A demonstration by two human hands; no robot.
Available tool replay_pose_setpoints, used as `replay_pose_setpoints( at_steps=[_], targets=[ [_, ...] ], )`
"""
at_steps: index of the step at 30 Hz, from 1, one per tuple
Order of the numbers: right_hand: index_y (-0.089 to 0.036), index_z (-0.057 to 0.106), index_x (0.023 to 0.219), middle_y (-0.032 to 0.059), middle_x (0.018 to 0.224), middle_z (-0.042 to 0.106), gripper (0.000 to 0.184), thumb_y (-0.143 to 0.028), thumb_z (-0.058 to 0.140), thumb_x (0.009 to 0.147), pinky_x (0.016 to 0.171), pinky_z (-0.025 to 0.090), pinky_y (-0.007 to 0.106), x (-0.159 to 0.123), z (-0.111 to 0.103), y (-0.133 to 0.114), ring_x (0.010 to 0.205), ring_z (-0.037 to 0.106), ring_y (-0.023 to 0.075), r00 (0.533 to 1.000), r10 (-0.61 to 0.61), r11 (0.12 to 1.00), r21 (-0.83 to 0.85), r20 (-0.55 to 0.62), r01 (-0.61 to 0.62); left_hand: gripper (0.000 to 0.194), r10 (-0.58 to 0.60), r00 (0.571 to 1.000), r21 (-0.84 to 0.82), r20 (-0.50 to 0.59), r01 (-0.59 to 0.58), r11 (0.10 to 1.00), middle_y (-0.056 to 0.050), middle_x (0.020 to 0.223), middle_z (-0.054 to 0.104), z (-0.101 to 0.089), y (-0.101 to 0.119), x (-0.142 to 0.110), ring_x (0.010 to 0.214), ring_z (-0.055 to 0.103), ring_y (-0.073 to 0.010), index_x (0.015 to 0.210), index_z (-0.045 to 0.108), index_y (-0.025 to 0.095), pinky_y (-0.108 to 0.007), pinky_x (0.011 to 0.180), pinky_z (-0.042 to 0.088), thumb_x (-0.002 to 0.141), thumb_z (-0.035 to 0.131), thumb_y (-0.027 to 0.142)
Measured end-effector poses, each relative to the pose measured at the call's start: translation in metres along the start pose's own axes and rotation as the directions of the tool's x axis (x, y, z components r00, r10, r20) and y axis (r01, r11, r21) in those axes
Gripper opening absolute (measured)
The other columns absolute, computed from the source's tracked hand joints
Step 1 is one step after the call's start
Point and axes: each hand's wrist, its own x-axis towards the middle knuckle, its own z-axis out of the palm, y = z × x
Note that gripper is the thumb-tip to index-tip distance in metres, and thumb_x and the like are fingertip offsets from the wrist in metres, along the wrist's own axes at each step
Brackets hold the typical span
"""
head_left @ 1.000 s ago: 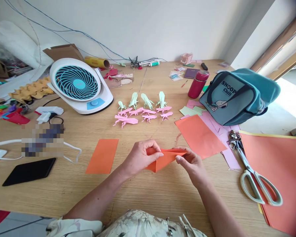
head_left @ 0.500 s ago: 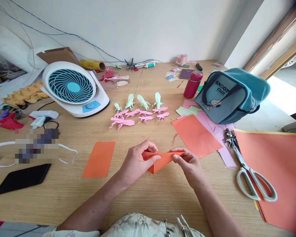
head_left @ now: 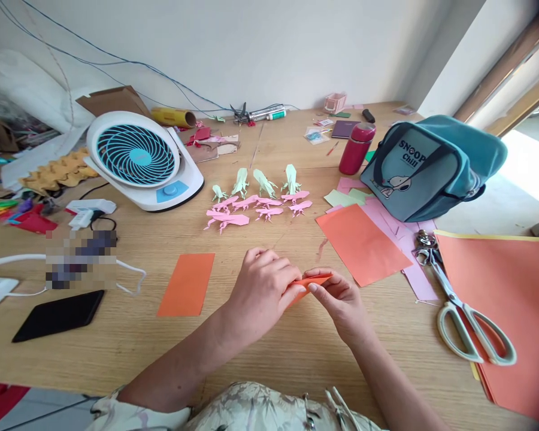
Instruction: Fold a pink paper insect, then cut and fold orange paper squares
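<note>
the folded orange paper (head_left: pixel 314 281) is in the lower middle of the frame. some folds are done; i can't tell what is left. its long way runs side to side, tip pointing right and a bit up. the left hand (head_left: pixel 261 292) and right hand (head_left: pixel 347 304) pinch it. pink paper bugs (head_left: pixel 234 219) stand above.

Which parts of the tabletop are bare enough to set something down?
Bare wood shows between the black slab and the orange rectangle, between the right hand and the scissors, and behind the green figures. It is crowded around the teal bag and left of the fan.
</note>
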Motion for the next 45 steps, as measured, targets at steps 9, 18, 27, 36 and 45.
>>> replay_pose_setpoints(
  at_steps=[9,18,27,36,45],
  targets=[
    [-0.027,0.073,0.091,0.0026,0.092,0.074,0.015,-0.036,0.077,0.080,0.081,0.053,0.031,-0.001,0.000,-0.005,0.088,0.066,0.0181,0.998,-0.059,0.998,0.004,-0.025,0.059,0.014,-0.032,0.999,0.018,0.014,0.032,0.999,0.002,0.072,0.069,0.001,0.005,0.000,0.075,0.056,-0.0170,0.075,0.067,0.020,-0.035,0.079,0.035,0.088,0.068,0.025],
    [-0.028,0.074,0.087,0.0010,0.089,0.074,0.005,-0.032,0.073,0.084,0.083,0.051,0.029,-0.004,-0.003,-0.005,0.088,0.066,0.0165,0.995,-0.090,0.996,-0.008,-0.039,0.090,0.021,0.002,0.999,0.080,-0.051,0.002,0.997,0.002,0.068,0.066,-0.003,0.014,-0.006,0.072,0.053,-0.0165,0.071,0.064,0.019,-0.035,0.079,0.033,0.090,0.066,0.025],
    [-0.029,0.075,0.092,0.0024,0.091,0.075,0.010,-0.035,0.074,0.083,0.089,0.051,0.035,-0.005,-0.006,-0.001,0.092,0.067,0.0197,0.999,-0.042,0.998,0.043,-0.028,0.043,0.022,0.025,0.997,0.088,-0.070,-0.018,0.996,0.002,0.067,0.066,-0.005,0.015,-0.010,0.070,0.053,-0.0161,0.070,0.062,0.020,-0.036,0.080,0.033,0.091,0.064,0.027],
    [-0.028,0.068,0.087,0.0023,0.087,0.075,0.011,-0.035,0.075,0.082,0.088,0.051,0.037,-0.004,-0.004,-0.004,0.090,0.068,0.0207,0.999,-0.029,0.995,0.091,-0.043,0.033,0.022,0.050,0.994,0.079,-0.094,-0.043,0.996,0.003,0.064,0.064,-0.006,0.014,-0.010,0.069,0.053,-0.0159,0.069,0.060,0.020,-0.036,0.081,0.034,0.090,0.066,0.026],
    [-0.027,0.071,0.087,0.0009,0.087,0.072,0.009,-0.032,0.076,0.082,0.085,0.049,0.030,-0.004,-0.006,-0.004,0.088,0.065,0.0167,0.997,-0.031,0.993,0.114,-0.069,0.039,0.021,0.035,0.997,0.044,-0.071,-0.032,0.999,0.003,0.064,0.064,-0.006,0.014,-0.010,0.068,0.052,-0.0154,0.069,0.062,0.019,-0.036,0.080,0.034,0.089,0.067,0.026]
  ],
)
